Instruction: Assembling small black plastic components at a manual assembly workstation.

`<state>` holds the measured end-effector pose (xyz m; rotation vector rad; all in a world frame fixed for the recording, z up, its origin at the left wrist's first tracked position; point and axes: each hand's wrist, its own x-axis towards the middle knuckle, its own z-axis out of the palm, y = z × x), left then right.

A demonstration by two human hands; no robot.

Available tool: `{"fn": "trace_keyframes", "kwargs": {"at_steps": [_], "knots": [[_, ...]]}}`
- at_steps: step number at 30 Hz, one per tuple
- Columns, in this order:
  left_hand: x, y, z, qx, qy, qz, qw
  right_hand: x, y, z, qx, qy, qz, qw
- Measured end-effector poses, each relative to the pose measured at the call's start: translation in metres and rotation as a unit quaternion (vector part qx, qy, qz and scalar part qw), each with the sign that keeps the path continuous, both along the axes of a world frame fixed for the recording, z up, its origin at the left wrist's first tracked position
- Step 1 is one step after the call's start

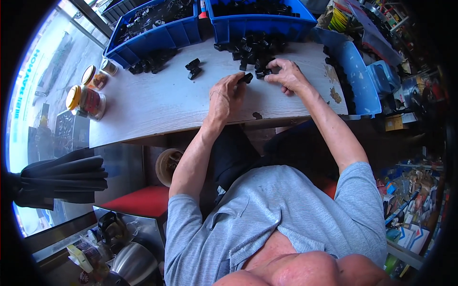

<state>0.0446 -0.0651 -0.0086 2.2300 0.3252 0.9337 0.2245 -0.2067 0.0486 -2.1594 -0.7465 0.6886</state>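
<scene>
Over white table (pixel 157 102): left hand (pixel 222 99), fingers clamped on black part (pixel 246 78); right hand (pixel 291 77), fingertips at near edge of black pile (pixel 250 47), grip indeterminable.

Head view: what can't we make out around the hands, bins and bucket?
All in the head view:
Small black part in left hand: lower end hidden by that hand.
Right hand: gripping or only touching the black piece; unclear, too small.
Left blue bin, right blue bin: far ends cut by top edge.
Bucket: partly behind left forearm.
</scene>
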Motion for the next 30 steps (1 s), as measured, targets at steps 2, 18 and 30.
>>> {"fn": "trace_keyframes", "kwargs": {"at_steps": [2,18,30], "knots": [[-0.001,-0.001,0.000,0.004,0.001,0.000,1.000,-0.001,0.002,-0.002,-0.005,-0.003,0.006,1.000],[0.036,-0.001,0.010,0.183,0.074,-0.087,0.977,0.003,-0.006,-0.010,0.005,0.017,0.046,0.999],[0.041,0.003,0.000,0.184,0.053,-0.096,0.977,0.003,-0.008,-0.013,0.031,0.046,0.045,0.997]]}}
